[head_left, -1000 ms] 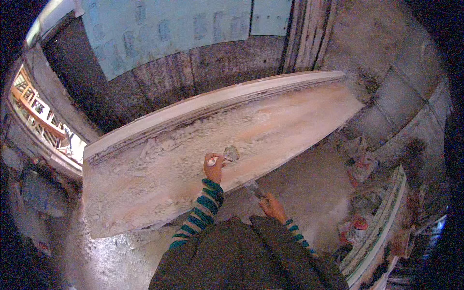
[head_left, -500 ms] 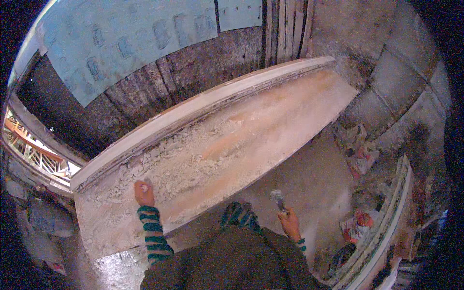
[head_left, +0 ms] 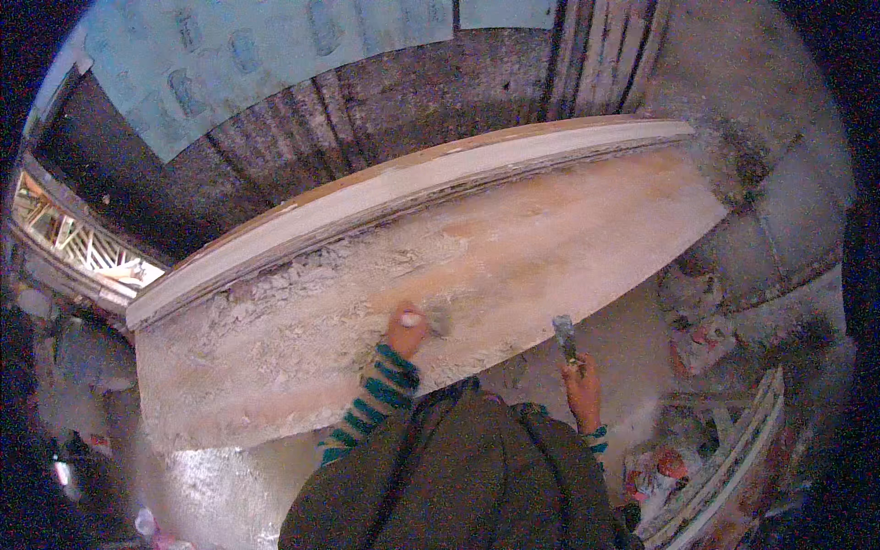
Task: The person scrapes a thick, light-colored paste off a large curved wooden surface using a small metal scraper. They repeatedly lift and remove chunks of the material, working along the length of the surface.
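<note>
A long, pale brown wooden board (head_left: 550, 238) slants across the middle of the view. Crumbly whitish debris (head_left: 284, 289) covers much of its left half, thickest along the far side. Over the board's near middle, my left hand (head_left: 405, 332) is closed around a tool with a pale round end; its darker brush-like part (head_left: 440, 321) is smeared by motion. Just off the near edge, my right hand (head_left: 583, 390) grips a putty knife (head_left: 565, 335), its whitish-coated blade pointing away from me. Whether that blade touches anything cannot be told.
A pale raised rail (head_left: 412, 179) runs along the board's far edge. Behind it stand a dark stained wall and a light blue panel (head_left: 275, 55). Long strips (head_left: 733, 467) and red-and-white packaging (head_left: 655, 472) lie at the lower right. A bright opening (head_left: 82, 243) shows at left.
My left hand has moved right along the board with its tool. The view has shifted; my right hand still holds the putty knife beside the near edge.
</note>
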Available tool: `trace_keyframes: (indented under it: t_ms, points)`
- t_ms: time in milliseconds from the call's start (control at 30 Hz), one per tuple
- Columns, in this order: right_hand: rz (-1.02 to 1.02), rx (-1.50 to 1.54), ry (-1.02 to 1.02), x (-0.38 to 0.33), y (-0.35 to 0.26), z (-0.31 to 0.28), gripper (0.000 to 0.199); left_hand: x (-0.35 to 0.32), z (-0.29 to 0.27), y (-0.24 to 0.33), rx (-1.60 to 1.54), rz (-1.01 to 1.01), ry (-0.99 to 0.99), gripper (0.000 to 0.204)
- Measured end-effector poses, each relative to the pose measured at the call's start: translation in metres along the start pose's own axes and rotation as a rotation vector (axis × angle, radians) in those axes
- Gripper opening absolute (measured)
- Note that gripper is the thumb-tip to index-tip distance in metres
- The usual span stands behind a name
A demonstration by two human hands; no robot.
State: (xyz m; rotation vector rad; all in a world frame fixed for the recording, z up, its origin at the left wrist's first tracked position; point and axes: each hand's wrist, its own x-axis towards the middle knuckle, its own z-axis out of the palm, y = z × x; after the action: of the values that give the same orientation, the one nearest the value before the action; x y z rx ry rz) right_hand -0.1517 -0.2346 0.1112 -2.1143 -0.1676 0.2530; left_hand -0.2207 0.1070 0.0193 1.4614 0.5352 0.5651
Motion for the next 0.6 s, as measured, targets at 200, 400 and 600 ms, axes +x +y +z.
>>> trace_keyframes:
  t_ms: [200,400,600]
  points:
    - [-0.237,-0.21,-0.136,0.032,0.063,0.002,0.031,0.005,-0.185,0.064,0.843,0.476,0.263,0.014]
    - [-0.067,-0.011,-0.362,0.075,0.018,-0.012,0.03,-0.036,-0.168,0.076,0.717,0.294,0.653,0.013]
    - [-0.382,-0.178,-0.387,0.118,0.004,-0.03,0.028,-0.006,-0.014,0.027,0.552,0.333,0.664,0.012]
